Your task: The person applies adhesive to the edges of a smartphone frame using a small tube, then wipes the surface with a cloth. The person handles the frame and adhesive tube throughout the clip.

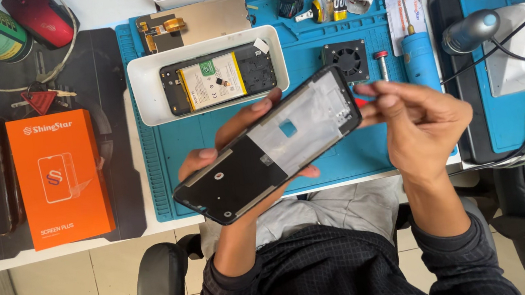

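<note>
Entry: phone teardown, mid-stage.

My left hand point(238, 164) cradles the phone frame point(269, 145) from below at centre frame, fingers curled up around its far edge and thumb under its near edge. It is closed on the part. The frame is tilted, its lower left end dark, its upper right half covered by a pale, whitish film or sheet with a small square cut-out showing blue through it.

My right hand point(417, 117) sits just right of the frame's upper right corner, thumb and fingers pinched together at the edge. A bit of red shows below the fingertips; I cannot tell whether I grip a small tool, the film's edge or nothing.

Done, as far as things lie: the handset is already apart. The phone body point(218, 79), with its battery and board exposed, rests in a white tray point(142, 92) in the upper middle. A detached screen panel point(202, 21) with a flex cable lies above the tray on the blue mat point(164, 174).

Left, by my judgement: the frame holds no display yet, and the pale sheet is on it. Body and frame are well apart, so rejoining is not begun.

Elsewhere on the worktop: orange box point(60, 177) at left, small black fan point(346, 61) and blue-handled tool point(418, 56) at upper right.
</note>
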